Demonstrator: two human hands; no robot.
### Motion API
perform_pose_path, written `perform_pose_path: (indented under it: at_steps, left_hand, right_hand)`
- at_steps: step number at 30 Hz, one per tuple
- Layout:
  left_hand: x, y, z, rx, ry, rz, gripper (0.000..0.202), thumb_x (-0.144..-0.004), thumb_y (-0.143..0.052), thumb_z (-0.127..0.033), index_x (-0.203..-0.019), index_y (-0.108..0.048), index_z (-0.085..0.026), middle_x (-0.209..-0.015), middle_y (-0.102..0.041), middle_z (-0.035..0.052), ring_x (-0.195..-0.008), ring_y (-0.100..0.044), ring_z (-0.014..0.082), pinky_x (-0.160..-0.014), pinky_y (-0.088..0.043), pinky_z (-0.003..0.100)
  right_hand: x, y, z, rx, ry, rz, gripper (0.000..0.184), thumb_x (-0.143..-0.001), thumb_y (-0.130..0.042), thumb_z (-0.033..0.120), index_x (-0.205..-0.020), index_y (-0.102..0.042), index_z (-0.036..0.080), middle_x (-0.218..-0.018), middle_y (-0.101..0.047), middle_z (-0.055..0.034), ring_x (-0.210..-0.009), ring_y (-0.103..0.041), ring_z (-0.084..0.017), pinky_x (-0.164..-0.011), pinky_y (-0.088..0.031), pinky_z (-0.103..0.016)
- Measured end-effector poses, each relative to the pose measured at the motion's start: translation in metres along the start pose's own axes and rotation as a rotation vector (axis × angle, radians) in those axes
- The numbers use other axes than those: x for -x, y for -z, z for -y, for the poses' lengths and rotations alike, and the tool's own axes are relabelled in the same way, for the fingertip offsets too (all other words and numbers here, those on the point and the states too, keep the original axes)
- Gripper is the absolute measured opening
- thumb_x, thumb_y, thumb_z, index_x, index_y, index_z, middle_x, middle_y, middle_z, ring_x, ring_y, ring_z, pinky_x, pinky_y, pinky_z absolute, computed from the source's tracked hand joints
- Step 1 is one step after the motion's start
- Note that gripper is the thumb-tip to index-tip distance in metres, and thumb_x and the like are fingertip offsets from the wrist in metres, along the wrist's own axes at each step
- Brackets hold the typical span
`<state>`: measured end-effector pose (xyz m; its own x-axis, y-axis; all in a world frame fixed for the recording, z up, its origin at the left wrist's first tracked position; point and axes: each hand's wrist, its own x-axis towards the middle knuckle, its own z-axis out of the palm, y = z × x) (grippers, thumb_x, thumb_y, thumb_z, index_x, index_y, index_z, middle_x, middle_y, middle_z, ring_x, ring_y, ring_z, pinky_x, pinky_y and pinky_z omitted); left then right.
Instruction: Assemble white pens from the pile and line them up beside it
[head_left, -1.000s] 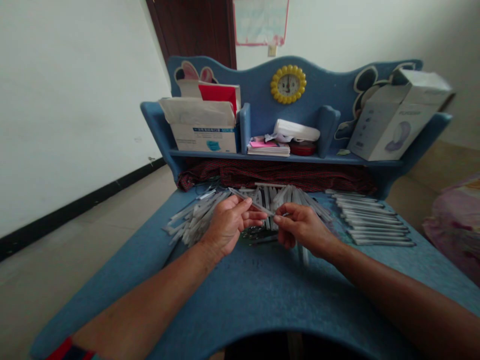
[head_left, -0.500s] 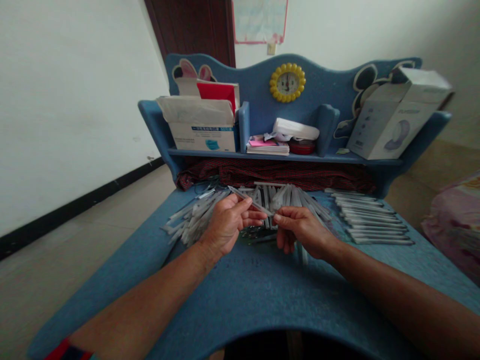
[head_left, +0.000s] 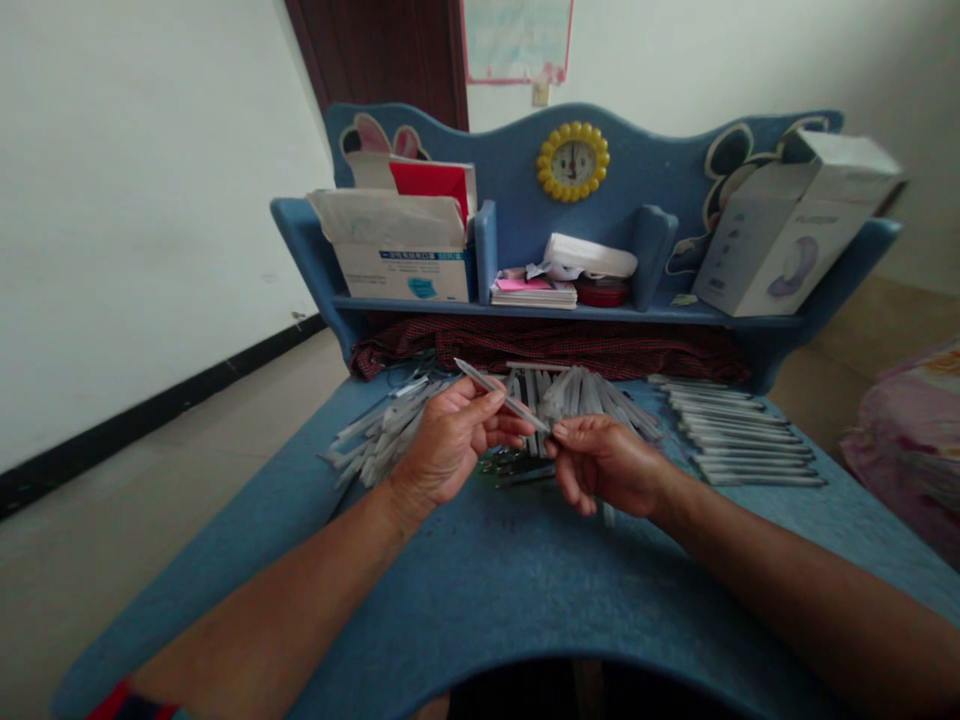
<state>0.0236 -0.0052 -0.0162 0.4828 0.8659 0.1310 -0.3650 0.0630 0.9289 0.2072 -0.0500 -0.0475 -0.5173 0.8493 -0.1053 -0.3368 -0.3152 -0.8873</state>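
My left hand is closed on a thin grey pen tube that slants up to the left. My right hand pinches the tube's lower right end, and what its fingertips hold there is too small to make out. Both hands hover over the blue desk. Behind them lie a loose heap of grey tubes, a fanned pile of tubes and a small cluster of dark metal parts.
A neat row of finished pens lies at the right. The desk's shelf carries a mask box, a stack of booklets, a white carton and a yellow clock. Red checked cloth lies under the shelf.
The hands stay together at the tube and have barely shifted. The view has tilted slightly.
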Motion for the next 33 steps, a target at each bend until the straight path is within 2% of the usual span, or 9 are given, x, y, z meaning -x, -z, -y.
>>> perform_pose_path:
  at_steps: [6, 11, 15, 19, 23, 30, 33]
  left_hand:
    - [0.000, 0.000, -0.002, 0.025, 0.001, 0.020, 0.011, -0.080, -0.060, -0.017, -0.087, -0.052, -0.015, -0.080, -0.071, 0.0073, -0.065, -0.069, 0.0171, -0.058, -0.055, 0.026]
    - [-0.002, 0.002, -0.004, 0.011, 0.004, -0.012, 0.012, -0.078, -0.063, -0.017, -0.086, -0.055, -0.015, -0.080, -0.070, 0.0063, -0.063, -0.068, 0.0158, -0.055, -0.053, 0.024]
    - [-0.005, 0.007, -0.012, 0.018, -0.021, -0.102, 0.009, -0.078, -0.063, -0.016, -0.085, -0.057, -0.015, -0.078, -0.070, 0.0056, -0.060, -0.065, 0.0136, -0.050, -0.050, 0.021]
    - [-0.008, 0.011, -0.020, 0.017, -0.023, -0.176, 0.001, -0.080, -0.058, -0.012, -0.079, -0.059, -0.012, -0.075, -0.069, 0.0052, -0.060, -0.063, 0.0120, -0.052, -0.050, 0.021]
    - [-0.009, 0.011, -0.026, 0.000, -0.006, -0.196, 0.008, -0.081, -0.054, -0.010, -0.075, -0.059, -0.010, -0.074, -0.070, 0.0071, -0.062, -0.063, 0.0134, -0.054, -0.051, 0.023]
    - [-0.008, 0.018, -0.032, -0.031, -0.024, -0.209, 0.002, -0.079, -0.057, -0.012, -0.078, -0.058, -0.011, -0.074, -0.070, 0.0068, -0.061, -0.064, 0.0143, -0.055, -0.052, 0.024]
    - [-0.009, 0.022, -0.033, -0.070, -0.059, -0.243, 0.005, -0.077, -0.059, -0.016, -0.076, -0.056, -0.013, -0.069, -0.068, 0.0054, -0.053, -0.061, 0.0116, -0.049, -0.050, 0.021]
  right_hand:
    - [0.000, 0.003, -0.002, -0.013, 0.002, 0.024, 0.024, -0.084, -0.051, 0.039, -0.080, -0.053, 0.014, -0.049, -0.066, -0.0036, -0.034, -0.057, -0.014, -0.031, -0.040, -0.018]
    - [0.000, -0.002, 0.000, 0.045, -0.009, -0.017, 0.029, -0.084, -0.050, 0.043, -0.079, -0.054, 0.015, -0.048, -0.064, -0.0028, -0.034, -0.056, -0.013, -0.032, -0.039, -0.018]
    - [0.007, -0.004, 0.021, 0.220, 0.089, -0.204, 0.037, -0.083, -0.051, 0.051, -0.079, -0.056, 0.014, -0.045, -0.062, -0.0012, -0.032, -0.052, -0.011, -0.032, -0.036, -0.018]
    - [0.017, 0.005, 0.048, 0.451, 0.249, -0.398, 0.030, -0.076, -0.062, 0.044, -0.076, -0.057, 0.014, -0.046, -0.061, -0.0001, -0.032, -0.051, -0.010, -0.032, -0.034, -0.018]
    - [0.020, 0.014, 0.056, 0.595, 0.277, -0.494, 0.026, -0.076, -0.061, 0.040, -0.072, -0.056, 0.015, -0.046, -0.060, 0.0007, -0.032, -0.050, -0.009, -0.031, -0.033, -0.017]
    - [0.015, 0.014, 0.047, 0.847, 0.185, -0.474, 0.015, -0.077, -0.057, 0.029, -0.071, -0.057, 0.015, -0.045, -0.057, 0.0022, -0.034, -0.048, -0.007, -0.034, -0.034, -0.018]
    - [0.015, 0.014, 0.044, 0.881, 0.150, -0.451, 0.014, -0.077, -0.056, 0.028, -0.070, -0.057, 0.016, -0.046, -0.057, 0.0022, -0.035, -0.049, -0.008, -0.035, -0.036, -0.018]
